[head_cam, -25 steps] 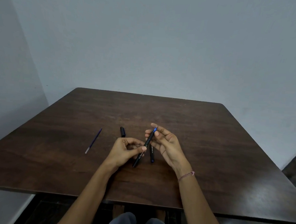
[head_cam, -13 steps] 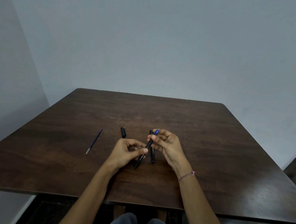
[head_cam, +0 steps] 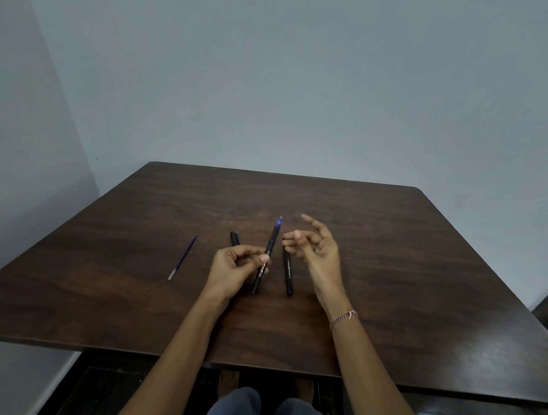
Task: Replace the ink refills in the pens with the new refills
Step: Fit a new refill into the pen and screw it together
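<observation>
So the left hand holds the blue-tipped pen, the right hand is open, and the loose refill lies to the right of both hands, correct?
No. The head view shows the loose refill lying left of both hands. The left hand does hold the blue-tipped pen, and the right hand is open.

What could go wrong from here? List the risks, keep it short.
The left hand alone pinches the pen mid-barrel, blue tip exposed; it might slip or mark something. The loose refill lies apart on the table; it could roll away. The cap sits just beyond the left hand and might get knocked.
</observation>
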{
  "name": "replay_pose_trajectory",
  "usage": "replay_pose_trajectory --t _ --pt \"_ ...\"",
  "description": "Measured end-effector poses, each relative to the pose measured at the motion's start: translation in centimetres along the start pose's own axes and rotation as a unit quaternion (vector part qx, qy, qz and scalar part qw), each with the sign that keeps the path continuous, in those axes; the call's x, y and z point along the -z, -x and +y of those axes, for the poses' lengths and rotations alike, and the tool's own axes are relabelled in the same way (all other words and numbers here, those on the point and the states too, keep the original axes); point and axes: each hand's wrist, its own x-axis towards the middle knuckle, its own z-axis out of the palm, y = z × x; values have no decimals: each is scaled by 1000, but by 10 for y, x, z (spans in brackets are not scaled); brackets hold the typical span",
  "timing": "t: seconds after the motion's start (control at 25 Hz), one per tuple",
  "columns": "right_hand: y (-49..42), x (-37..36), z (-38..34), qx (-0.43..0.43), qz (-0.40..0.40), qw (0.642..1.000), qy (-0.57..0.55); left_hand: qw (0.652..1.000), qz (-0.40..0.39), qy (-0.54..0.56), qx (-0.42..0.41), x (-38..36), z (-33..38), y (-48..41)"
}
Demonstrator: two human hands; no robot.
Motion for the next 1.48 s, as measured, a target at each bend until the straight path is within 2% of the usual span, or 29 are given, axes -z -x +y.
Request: replay_pose_trajectory --t 0.2,0.4,0.52,0.68,0.88,1.0,1.08,1.2,1.48 --pt "-5 -9 3 1 35 996 85 990 139 36 -4 6 -4 -9" --pt "-30 -44 17 0 16 966 259 976 210 57 -13 7 -4 -10" --pt "-47 -68 28 -9 -21 933 359 975 221 32 -6 9 -3 -10" --pt "-55 -85 38 -22 -57 872 486 974 223 33 -2 9 -1 -9" --pt "-60 -92 41 -38 -75 856 511 970 236 53 -1 9 0 -9" --pt "-63 -93 38 -37 -101 829 549 971 230 63 0 11 -1 -11" --pt "-64 -90 39 -45 -90 832 545 974 221 57 4 11 -1 -10" --pt "-62 -81 37 -66 -50 869 487 978 201 52 6 11 0 -9" --pt "-53 -31 7 -7 27 941 337 992 123 7 34 7 0 -9"
